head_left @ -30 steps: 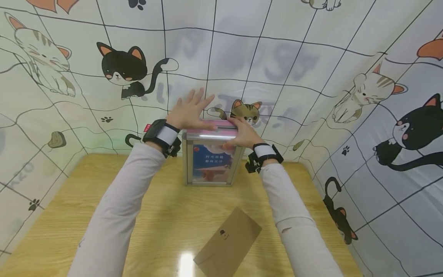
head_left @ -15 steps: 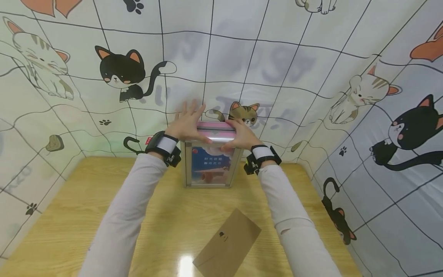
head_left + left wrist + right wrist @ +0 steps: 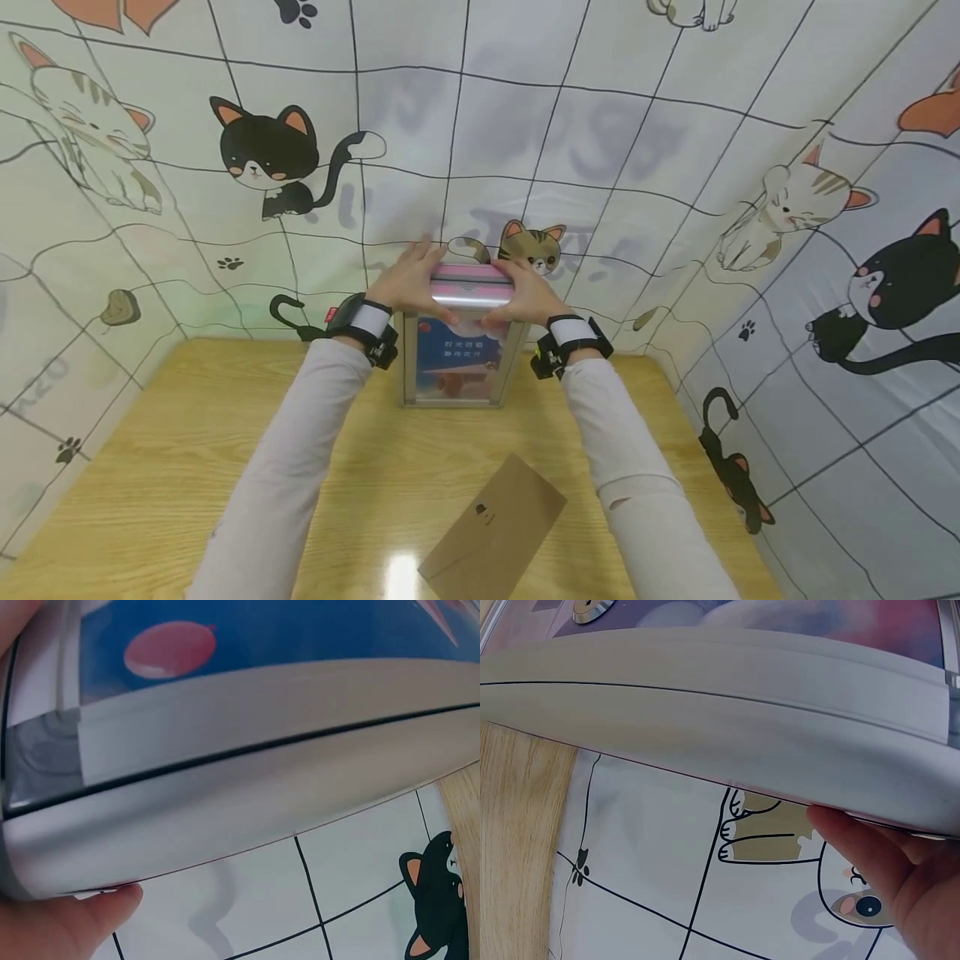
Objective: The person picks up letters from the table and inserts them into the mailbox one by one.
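A letter box (image 3: 453, 367) with a silver frame, a blue picture front and a pink top stands upright at the table's back. Its dark slot (image 3: 471, 281) runs across the top. My left hand (image 3: 407, 282) grips the top left corner, thumb in front and fingers behind. At the top right corner, my right hand (image 3: 532, 293) holds the box the same way. The left wrist view has a fingertip (image 3: 116, 907) against the back edge. A round lock (image 3: 592, 609) shows on the front in the right wrist view. A brown paper envelope (image 3: 492, 529) lies flat nearer me.
The wooden table (image 3: 225, 433) meets a white cloth wall (image 3: 420, 108) printed with cats and grid lines, close behind the box. A second cloth wall (image 3: 847, 400) borders the table on the right.
My left hand has come down from its spread pose over the box top onto the left corner, baring the slot. The right hand stays on its corner. Box and envelope have not moved.
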Motion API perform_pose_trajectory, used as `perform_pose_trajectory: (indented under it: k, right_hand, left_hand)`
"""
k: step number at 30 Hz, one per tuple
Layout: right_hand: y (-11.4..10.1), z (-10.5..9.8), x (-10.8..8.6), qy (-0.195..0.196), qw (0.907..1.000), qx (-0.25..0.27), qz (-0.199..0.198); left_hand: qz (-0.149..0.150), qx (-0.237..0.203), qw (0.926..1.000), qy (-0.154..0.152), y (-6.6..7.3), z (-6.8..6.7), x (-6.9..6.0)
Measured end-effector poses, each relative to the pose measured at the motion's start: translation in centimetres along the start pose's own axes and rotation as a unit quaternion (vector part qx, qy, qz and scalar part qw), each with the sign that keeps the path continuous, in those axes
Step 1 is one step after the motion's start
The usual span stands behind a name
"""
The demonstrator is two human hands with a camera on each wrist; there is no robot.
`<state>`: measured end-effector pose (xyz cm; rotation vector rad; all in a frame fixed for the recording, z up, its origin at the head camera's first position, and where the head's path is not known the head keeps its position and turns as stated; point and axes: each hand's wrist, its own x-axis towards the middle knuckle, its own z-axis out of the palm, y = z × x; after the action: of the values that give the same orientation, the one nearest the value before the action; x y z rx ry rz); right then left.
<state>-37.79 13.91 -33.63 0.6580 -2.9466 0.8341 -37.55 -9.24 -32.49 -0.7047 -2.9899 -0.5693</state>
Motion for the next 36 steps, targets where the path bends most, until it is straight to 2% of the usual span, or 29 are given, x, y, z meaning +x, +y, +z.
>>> perform_pose_trajectory:
  k: [8,12,15,23,26,31,36]
  right_hand:
    - [0.1,-0.4,-0.2,-0.002,1.0000,-0.006,-0.006]
    - [0.1,-0.8,-0.3,0.001,1.0000,-0.007,-0.002]
    - [0.2,-1.0,-0.4,-0.001,1.0000,-0.004,0.004]
    - [0.8,-1.8,-1.2,-0.048,0.9983,0.014,0.029]
    - [0.8,-2.5,-1.5,-0.059,0.9980,0.018,0.013]
    - [0.9,-3.3,-2.1,-0.045,0.9989,0.006,-0.012]
    - [2.2,-3.1,-3.2,-0.029,0.9993,-0.023,-0.006]
  left_hand:
    - [0.012,0.002,0.9998,0.015,0.2,0.3,0.2]
    - [0.007,-0.002,0.9996,0.028,0.3,0.4,0.7]
    - [-0.002,-0.007,0.9996,0.028,0.4,0.6,0.9]
    - [-0.004,-0.002,0.9997,0.026,0.8,1.3,1.6]
    - [-0.007,0.002,0.9997,0.024,0.7,1.3,1.7]
    - [-0.011,0.008,0.9996,0.023,0.3,1.0,1.4]
    - [-0.013,0.007,0.9996,0.025,-0.3,0.7,0.9]
